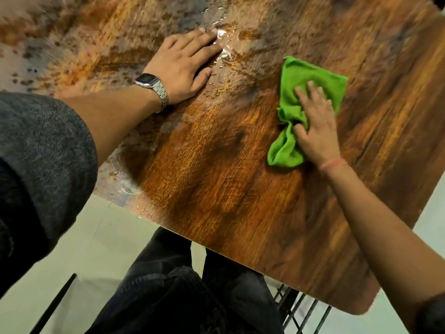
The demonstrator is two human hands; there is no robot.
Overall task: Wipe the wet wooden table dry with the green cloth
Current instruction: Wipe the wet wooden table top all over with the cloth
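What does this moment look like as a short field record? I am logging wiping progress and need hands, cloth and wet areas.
surface: wooden table
left hand: flat on the table, fingers straight, at the edge of a wet patch
right hand: presses on the green cloth, fingers spread
cloth: bunched near the wrist, flatter at the far end
water: glistening by the left fingertips; more at the near left edge
watch: on left wrist

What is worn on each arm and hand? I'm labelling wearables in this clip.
The left hand has a silver metal watch with a dark rectangular face at its wrist and a dark grey knit sleeve pushed up the arm. The right hand wears a thin pinkish-red thread band.
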